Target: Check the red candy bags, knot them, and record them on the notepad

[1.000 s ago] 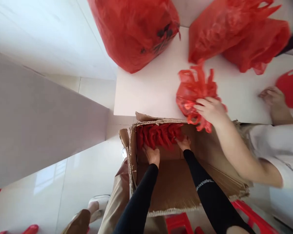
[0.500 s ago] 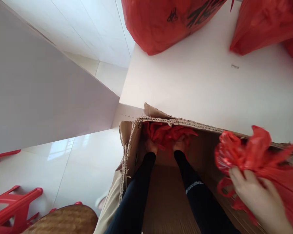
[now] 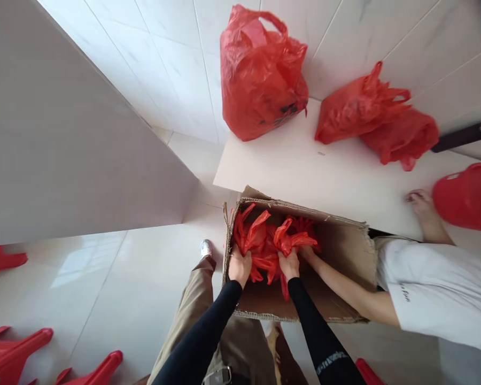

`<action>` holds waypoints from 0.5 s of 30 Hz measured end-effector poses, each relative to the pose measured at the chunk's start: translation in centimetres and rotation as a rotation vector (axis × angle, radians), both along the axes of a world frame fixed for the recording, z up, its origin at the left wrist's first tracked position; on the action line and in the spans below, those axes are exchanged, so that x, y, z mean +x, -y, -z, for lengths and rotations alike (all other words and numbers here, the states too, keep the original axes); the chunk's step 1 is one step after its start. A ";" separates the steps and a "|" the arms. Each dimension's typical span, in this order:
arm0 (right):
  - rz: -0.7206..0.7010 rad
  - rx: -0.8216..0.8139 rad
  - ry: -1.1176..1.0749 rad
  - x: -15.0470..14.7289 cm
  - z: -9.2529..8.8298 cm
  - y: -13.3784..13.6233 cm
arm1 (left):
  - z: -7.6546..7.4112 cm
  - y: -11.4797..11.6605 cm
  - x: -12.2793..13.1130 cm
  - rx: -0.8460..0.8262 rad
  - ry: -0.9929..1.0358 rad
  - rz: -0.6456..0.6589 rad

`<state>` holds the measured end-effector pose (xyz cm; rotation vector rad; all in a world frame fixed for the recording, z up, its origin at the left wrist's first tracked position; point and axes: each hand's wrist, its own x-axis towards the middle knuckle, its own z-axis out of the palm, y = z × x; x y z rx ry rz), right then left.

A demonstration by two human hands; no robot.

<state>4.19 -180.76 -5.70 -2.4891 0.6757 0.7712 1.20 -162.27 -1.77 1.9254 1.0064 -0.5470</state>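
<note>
A brown cardboard box [image 3: 344, 243] stands open on the floor against a white table. Inside lie several small red plastic bags [image 3: 264, 238] with tied handles. My left hand [image 3: 239, 266] is closed on the bags at the box's left side. My right hand [image 3: 289, 264] is closed on a bag beside it, a red handle sticking up above the fingers. Both my arms wear black sleeves. A co-worker in a white shirt [image 3: 436, 291] reaches an arm [image 3: 344, 291] into the box from the right, that hand touching the bags next to mine.
The white table [image 3: 304, 171] carries a large full red bag [image 3: 260, 75] at the back and two flatter red bags [image 3: 380, 117]. The co-worker's other hand [image 3: 419, 200] rests on the table near a red round thing [image 3: 468, 198]. Red plastic stools [image 3: 16, 347] stand lower left. A white wall panel fills the left.
The view has pulled back and tilted. The co-worker's hand, holding a red bag above the box before, is now down inside it. My hands have moved nearer, still gripping the bags.
</note>
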 end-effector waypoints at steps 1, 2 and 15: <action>0.015 -0.004 0.004 -0.4 -1.1 0.0 | -1.0 -0.2 -0.5 0.003 0.012 0.023; 0.025 -0.011 0.013 -0.7 -2.2 0.2 | -1.8 -0.4 -0.9 0.006 0.020 0.048; 0.023 -0.118 0.061 -1.1 -7.2 -6.4 | -1.1 -5.6 -1.5 0.006 0.014 0.339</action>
